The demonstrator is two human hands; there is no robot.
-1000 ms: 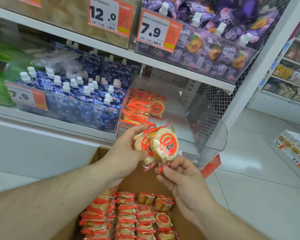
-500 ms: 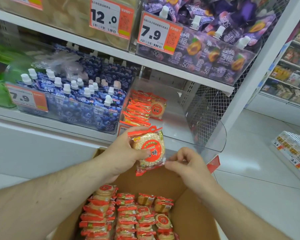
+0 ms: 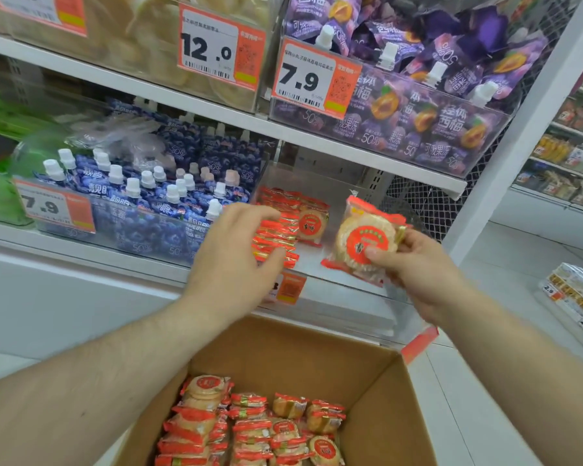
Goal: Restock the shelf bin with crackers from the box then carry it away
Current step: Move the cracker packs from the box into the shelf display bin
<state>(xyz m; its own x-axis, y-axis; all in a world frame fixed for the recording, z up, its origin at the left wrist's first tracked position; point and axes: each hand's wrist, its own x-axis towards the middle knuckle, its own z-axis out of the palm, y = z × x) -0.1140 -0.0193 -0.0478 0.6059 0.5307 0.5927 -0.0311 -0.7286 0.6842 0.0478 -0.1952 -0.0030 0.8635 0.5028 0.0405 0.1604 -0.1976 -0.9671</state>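
**Two hands at the cracker bin**

The left hand (image 3: 236,260) reaches into the clear shelf bin (image 3: 347,290), its fingers and thumb curled round the near end of a row of cracker packs (image 3: 278,235) standing along the bin's left side. The right hand (image 3: 414,267) pinches one round cracker pack (image 3: 366,238) between thumb and fingers, holding it face-out over the right part of the bin, apart from the row. Near the person, below both forearms, sits the open cardboard box (image 3: 377,375) with more red-wrapped cracker packs (image 3: 256,428) stacked inside. Left of the bin stand blue spouted jelly pouches (image 3: 142,203); on the shelf above, purple prune jelly pouches (image 3: 428,109) behind a 7.9 price tag (image 3: 313,79).
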